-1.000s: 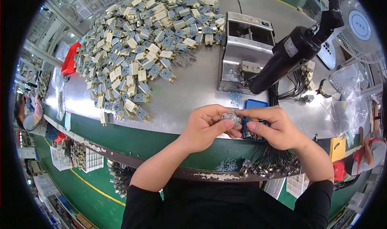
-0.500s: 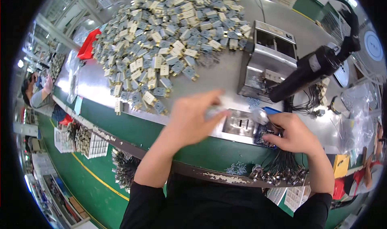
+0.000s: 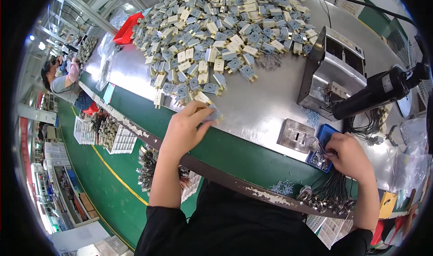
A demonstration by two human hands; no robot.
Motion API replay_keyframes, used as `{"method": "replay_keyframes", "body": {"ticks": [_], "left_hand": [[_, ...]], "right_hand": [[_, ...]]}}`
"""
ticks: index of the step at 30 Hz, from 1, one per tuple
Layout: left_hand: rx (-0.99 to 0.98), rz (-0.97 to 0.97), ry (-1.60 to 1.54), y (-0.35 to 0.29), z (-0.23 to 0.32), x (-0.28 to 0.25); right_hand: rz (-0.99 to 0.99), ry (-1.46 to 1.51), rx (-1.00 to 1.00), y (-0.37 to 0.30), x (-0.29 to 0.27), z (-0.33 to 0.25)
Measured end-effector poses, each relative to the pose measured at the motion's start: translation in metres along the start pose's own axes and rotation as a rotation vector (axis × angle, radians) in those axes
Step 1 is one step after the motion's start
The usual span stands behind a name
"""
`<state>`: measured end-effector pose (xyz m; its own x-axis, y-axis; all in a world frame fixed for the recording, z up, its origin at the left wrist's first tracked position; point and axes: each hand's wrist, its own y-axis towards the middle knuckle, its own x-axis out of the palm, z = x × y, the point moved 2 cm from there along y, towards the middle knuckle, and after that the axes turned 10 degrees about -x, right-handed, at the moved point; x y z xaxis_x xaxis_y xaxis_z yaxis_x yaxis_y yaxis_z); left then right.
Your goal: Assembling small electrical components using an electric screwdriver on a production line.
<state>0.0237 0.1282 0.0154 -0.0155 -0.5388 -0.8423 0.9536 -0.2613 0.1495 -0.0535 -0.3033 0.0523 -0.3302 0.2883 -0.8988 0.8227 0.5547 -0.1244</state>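
My left hand (image 3: 182, 127) is at the front edge of the parts pile, its thumb and fingers closed on a grey plug housing (image 3: 214, 114) blurred by motion. At the right, my right hand (image 3: 349, 154) reaches over a blue tray (image 3: 328, 131) of small metal parts, fingertips pinched. From those fingers a round, silver-rimmed piece (image 3: 312, 143) on a thin dark lead sticks out; the gripped end is hidden. Left of the tray lies a flat metal fixture (image 3: 295, 135) with a slot in its middle.
A large pile of grey and cream plug housings (image 3: 216, 35) covers the far table. A metal machine (image 3: 333, 71) and black cylindrical tool (image 3: 372, 93) stand at right. Loose screws (image 3: 283, 188) and cabled round metal parts (image 3: 329, 204) lie along the front edge. A red bin (image 3: 128, 29) sits far left.
My left hand has moved left, away from the fixture, to the near edge of the pile. My right hand stays over the blue tray. The view has shifted, moving the table's contents rightward.
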Motion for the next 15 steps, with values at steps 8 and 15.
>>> {"method": "replay_keyframes", "body": {"ticks": [8,15], "left_hand": [[0.249,-0.01,-0.069,0.013,0.026,0.028],[0.287,-0.083,-0.385,0.029,0.08,0.027]], "right_hand": [[0.106,0.032,-0.011,-0.001,0.002,0.002],[0.249,0.173,0.07,-0.006,-0.008,0.005]]}}
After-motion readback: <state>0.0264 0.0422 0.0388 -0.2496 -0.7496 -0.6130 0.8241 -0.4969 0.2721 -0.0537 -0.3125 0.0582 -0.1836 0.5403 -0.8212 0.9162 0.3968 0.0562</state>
